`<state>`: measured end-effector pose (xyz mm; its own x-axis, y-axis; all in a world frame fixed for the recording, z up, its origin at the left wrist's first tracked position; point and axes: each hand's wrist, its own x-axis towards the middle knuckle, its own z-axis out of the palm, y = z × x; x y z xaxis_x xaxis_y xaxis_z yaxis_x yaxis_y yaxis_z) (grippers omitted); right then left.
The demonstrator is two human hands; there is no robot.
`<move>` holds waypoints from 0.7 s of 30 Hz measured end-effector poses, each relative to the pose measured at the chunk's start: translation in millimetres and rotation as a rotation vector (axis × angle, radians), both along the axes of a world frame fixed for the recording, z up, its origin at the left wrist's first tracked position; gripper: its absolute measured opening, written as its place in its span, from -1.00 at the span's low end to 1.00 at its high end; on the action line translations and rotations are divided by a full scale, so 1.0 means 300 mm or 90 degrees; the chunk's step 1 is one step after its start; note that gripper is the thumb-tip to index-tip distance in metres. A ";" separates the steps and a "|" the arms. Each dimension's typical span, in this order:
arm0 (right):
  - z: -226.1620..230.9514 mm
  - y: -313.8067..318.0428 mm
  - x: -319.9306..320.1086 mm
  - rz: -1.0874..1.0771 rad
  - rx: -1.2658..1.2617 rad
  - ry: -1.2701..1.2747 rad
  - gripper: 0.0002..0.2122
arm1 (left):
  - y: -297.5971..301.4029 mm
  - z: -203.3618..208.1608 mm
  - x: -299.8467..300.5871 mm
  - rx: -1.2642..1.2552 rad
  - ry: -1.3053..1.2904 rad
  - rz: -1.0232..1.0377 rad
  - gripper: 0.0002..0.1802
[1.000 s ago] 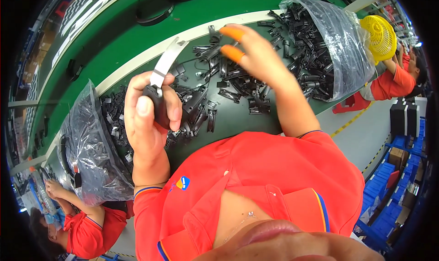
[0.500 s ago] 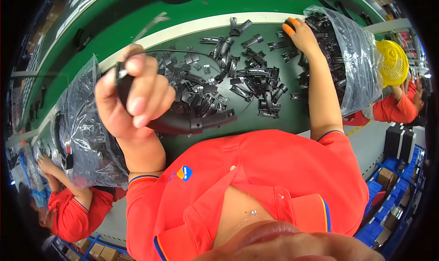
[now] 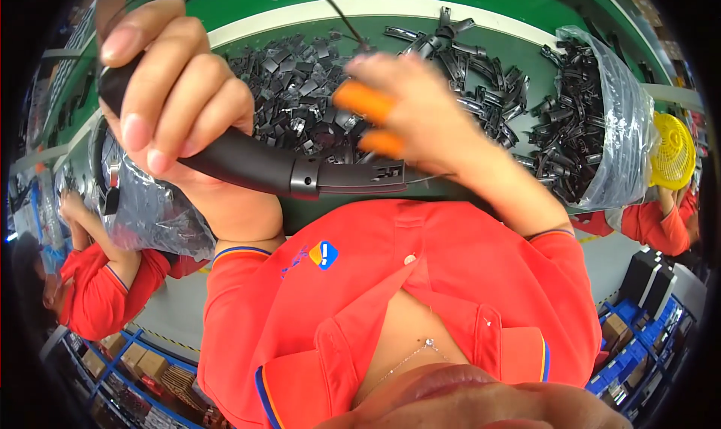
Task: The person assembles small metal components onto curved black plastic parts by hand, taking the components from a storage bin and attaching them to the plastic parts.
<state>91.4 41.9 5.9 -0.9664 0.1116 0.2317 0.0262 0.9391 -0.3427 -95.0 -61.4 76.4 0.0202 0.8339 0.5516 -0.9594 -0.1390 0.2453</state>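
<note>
My left hand [image 3: 184,91] is closed around a curved black headphone headband [image 3: 251,162], held up close at the left. Its slotted end points right, and a thin wire comes out there. Another dark wire [image 3: 330,7] arcs above the table. Smeared by motion, my right hand [image 3: 413,113] wears orange finger covers and is by the headband's slotted end. I cannot tell whether it holds anything. Behind the hands, small black plastic pieces [image 3: 300,68] lie piled on the green table. Longer curved black parts [image 3: 488,91] lie scattered to their right.
At the right a clear plastic bag [image 3: 631,143] spills more black parts; a yellow basket-like fan guard [image 3: 672,151] stands beyond it. Another plastic bag [image 3: 154,211] is at the left. Co-workers in red shirts, one on the left [image 3: 109,290] and one on the right [image 3: 653,222], sit alongside.
My right hand has come from the parts by the right-hand bag to the middle, near the headband's end. My left hand with the headband has moved up and left, nearer the camera.
</note>
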 end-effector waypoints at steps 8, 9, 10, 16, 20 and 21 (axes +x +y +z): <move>-0.290 -0.158 -0.076 0.329 0.172 -0.036 -0.66 | -0.016 0.030 -0.024 0.023 0.054 -0.052 -0.89; -0.259 -0.137 -0.075 0.315 0.160 -0.072 -0.57 | -0.017 0.037 -0.021 0.014 0.073 -0.054 -0.89; -0.224 -0.104 -0.063 0.297 0.144 -0.105 -0.56 | -0.017 0.044 -0.016 0.006 0.092 -0.055 -0.90; -0.236 0.018 -0.008 0.126 0.117 -0.069 -0.59 | 0.007 -0.007 0.033 0.002 0.034 -0.003 -0.92; -0.183 0.060 0.022 0.114 -0.025 -0.028 -0.67 | 0.014 -0.016 0.034 -0.024 0.069 -0.011 -0.80; -0.151 0.077 0.023 0.116 -0.024 -0.029 -0.67 | 0.013 -0.017 0.030 -0.042 0.088 -0.021 -0.75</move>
